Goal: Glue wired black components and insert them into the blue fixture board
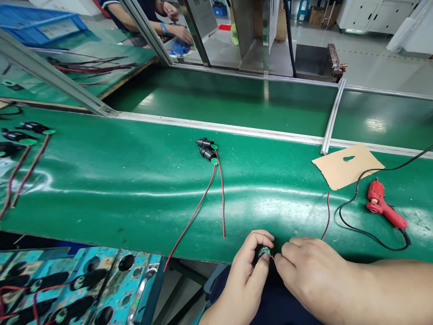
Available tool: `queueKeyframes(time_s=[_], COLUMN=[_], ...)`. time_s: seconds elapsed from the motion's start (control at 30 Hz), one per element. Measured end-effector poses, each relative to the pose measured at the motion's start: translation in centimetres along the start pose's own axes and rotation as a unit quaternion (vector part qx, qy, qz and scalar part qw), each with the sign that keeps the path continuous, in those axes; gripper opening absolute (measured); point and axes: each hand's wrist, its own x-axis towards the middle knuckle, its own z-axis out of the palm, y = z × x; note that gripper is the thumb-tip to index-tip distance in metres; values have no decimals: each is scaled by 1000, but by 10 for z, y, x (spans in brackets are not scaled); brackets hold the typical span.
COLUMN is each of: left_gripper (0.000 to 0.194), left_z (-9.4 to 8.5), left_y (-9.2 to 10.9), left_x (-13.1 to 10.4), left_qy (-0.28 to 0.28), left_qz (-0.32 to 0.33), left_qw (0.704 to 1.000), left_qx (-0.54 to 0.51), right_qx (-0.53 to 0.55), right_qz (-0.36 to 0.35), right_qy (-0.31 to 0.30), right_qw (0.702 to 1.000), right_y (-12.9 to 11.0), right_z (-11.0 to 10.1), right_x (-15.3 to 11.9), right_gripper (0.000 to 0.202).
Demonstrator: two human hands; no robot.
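Observation:
Near the mat's front edge, my left hand [248,271] is closed around a small dark part with a round green circuit board [264,251] facing up. My right hand [304,271] is right beside it, fingers pinched on a short piece of red wire at the board. A longer red wire [328,212] runs out behind my right hand onto the green mat. Two black plugs [207,149] with green ends and red wires lie further back on the mat. The body of the held part is mostly hidden by my left fingers.
A red glue gun [384,205] with a black cord lies at the right by a brown cardboard piece [348,166]. More black plugs [34,127] lie far left. A blue fixture [135,280] holds dark parts at the lower left. Another person's hands [181,32] show behind the metal frame [219,126].

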Motion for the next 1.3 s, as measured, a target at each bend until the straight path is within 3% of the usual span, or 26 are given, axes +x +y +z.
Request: queueKeyframes(time_s=[0.23, 0.5, 0.77, 1.0, 1.3], left_gripper=[13, 14, 15, 15, 15], left_z=[2, -4, -5, 1, 4], left_y=[8, 15, 16, 9, 12], left_x=[0, 2, 0, 0, 1], left_qy=[-41, -50, -74, -29, -46], left_qz=[-1, 9, 24, 34, 39], left_qw=[999, 999, 997, 999, 998], left_qx=[1, -2, 25, 28, 7], right_qx=[25, -47, -16, -28, -25], right_qz=[-15, -93, -103, -11, -73], right_qy=[-60, 59, 103, 134, 187], right_qw=[998, 993, 989, 991, 979], right_y=[14, 13, 15, 11, 18], right_z=[-17, -23, -14, -12, -13], right_x=[16, 15, 2, 0, 0], right_gripper=[13, 24, 33, 37, 37])
